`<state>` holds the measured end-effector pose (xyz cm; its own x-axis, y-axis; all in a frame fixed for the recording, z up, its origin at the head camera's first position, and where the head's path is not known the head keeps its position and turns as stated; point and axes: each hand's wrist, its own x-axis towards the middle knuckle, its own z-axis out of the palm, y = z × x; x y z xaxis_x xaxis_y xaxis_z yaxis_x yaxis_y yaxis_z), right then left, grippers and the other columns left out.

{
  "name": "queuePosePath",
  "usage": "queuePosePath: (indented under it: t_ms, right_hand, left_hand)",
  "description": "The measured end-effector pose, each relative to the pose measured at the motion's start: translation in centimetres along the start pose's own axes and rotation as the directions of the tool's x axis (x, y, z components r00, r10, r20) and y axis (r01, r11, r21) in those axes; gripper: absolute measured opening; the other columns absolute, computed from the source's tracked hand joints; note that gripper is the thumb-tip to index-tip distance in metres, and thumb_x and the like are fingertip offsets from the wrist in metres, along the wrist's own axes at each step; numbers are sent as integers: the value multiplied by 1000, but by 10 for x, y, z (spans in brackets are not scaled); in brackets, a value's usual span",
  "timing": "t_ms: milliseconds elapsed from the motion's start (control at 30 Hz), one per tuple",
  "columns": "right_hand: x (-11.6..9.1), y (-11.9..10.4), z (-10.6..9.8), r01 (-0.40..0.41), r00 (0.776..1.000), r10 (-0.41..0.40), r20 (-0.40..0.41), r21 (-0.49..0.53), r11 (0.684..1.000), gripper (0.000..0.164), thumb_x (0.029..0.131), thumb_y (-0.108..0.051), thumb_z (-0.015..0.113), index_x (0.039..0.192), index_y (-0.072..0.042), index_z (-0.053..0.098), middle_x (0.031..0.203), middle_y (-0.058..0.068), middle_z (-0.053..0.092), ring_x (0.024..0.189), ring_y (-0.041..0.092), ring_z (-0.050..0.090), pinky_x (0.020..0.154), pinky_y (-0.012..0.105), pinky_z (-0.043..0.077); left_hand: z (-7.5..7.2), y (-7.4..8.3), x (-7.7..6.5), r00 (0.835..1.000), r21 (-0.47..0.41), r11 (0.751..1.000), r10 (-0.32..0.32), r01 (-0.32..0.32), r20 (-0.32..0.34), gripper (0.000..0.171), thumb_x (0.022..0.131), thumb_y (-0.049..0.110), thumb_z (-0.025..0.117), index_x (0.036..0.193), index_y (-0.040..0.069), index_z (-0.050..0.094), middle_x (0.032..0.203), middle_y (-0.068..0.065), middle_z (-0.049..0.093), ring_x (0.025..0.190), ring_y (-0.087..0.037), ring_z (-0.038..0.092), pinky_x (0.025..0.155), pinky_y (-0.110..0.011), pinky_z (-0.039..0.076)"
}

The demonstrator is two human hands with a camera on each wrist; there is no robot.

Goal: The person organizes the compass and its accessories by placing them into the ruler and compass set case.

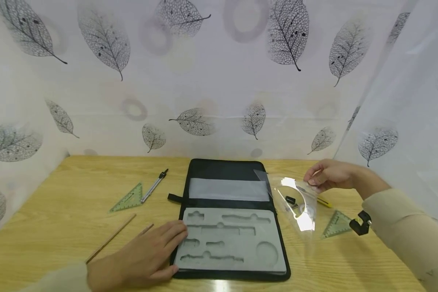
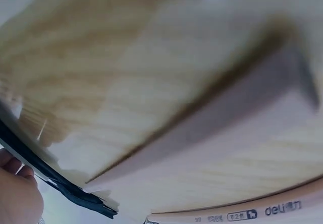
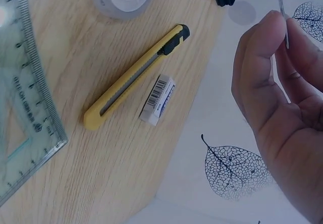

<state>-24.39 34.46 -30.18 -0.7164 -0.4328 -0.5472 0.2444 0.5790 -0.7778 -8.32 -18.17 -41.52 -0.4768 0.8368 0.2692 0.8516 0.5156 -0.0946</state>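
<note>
A black zip case (image 1: 226, 168) lies unfolded on the wooden table, with a grey foam insert (image 1: 237, 239) cut with several shaped hollows in its near half. My left hand (image 1: 149, 251) rests at the case's left edge, fingertips on the border of the insert and thumb at the near corner. To the right of the case, my right hand (image 1: 330, 174) pinches a clear plastic sheet (image 1: 311, 202) by its upper edge. A large round opening shows in the sheet. In the right wrist view, the sheet appears edge-on between thumb and fingers.
Left of the case lie a green set square (image 1: 131, 198), a compass (image 1: 155, 187) and two pencils, one pencil (image 1: 111, 238) farther left. A yellow utility knife (image 3: 136, 77), an eraser (image 3: 158, 99), a tape roll (image 3: 111, 4) and another set square (image 1: 336, 224) lie on the right.
</note>
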Motion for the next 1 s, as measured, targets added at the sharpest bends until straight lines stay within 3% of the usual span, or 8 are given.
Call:
queuePosePath:
  t_ms: [200, 367, 467, 633, 733, 1000]
  right_hand:
    - [13, -5, 2, 14, 1000, -12, -26, 42, 999, 14, 96, -2, 60, 108, 2, 64, 89, 5, 66, 75, 12, 65, 73, 27, 59]
    - [27, -12, 7, 31, 999, -28, -44, 67, 997, 11, 96, -1, 61, 105, -2, 66, 87, 3, 65, 73, 11, 65, 71, 26, 58]
    - [34, -16, 8, 42, 997, -37, -63, 88, 995, 12, 96, 0, 59, 106, 0, 66, 86, 3, 64, 73, 12, 64, 73, 27, 59]
    - [47, -25, 9, 79, 990, -63, -126, 119, 990, 18, 98, 2, 54, 114, 6, 61, 89, 5, 64, 77, 13, 65, 77, 27, 59]
    - [56, -32, 9, 115, 979, -93, -184, 111, 987, 25, 100, 1, 52, 123, 11, 55, 92, 6, 64, 79, 13, 66, 79, 27, 59]
    - [70, -46, 3, 166, 936, -125, -329, 98, 981, 34, 102, -2, 50, 132, 12, 47, 93, 1, 64, 82, 12, 65, 79, 26, 59]
  left_hand:
    - [2, 8, -7, 995, 45, 997, 69, -66, -69, 63, 97, 51, 53, 138, 3, 54, 142, -10, 51, 131, -23, 50, 110, -32, 36]
    - [3, 18, -15, 994, 28, 996, 84, -83, -70, 66, 98, 57, 50, 137, 3, 53, 140, -8, 50, 128, -21, 49, 121, -25, 15]
    - [3, 24, -20, 993, 7, 996, 86, -85, -82, 70, 95, 59, 56, 137, 3, 52, 140, -8, 50, 127, -20, 49, 122, -20, 3]
    - [3, 29, -23, 987, 50, 992, 120, -116, -107, 69, 82, 40, 79, 135, 4, 54, 138, -9, 52, 125, -20, 51, 123, -21, 2]
    - [3, 28, -25, 990, 64, 993, 110, -104, -92, 72, 78, 39, 82, 135, 6, 54, 139, -8, 52, 126, -18, 51, 124, -21, 2]
    - [3, 25, -26, 993, 44, 995, 94, -92, -67, 72, 78, 37, 80, 138, 10, 52, 141, -4, 49, 128, -15, 47, 114, -24, 30]
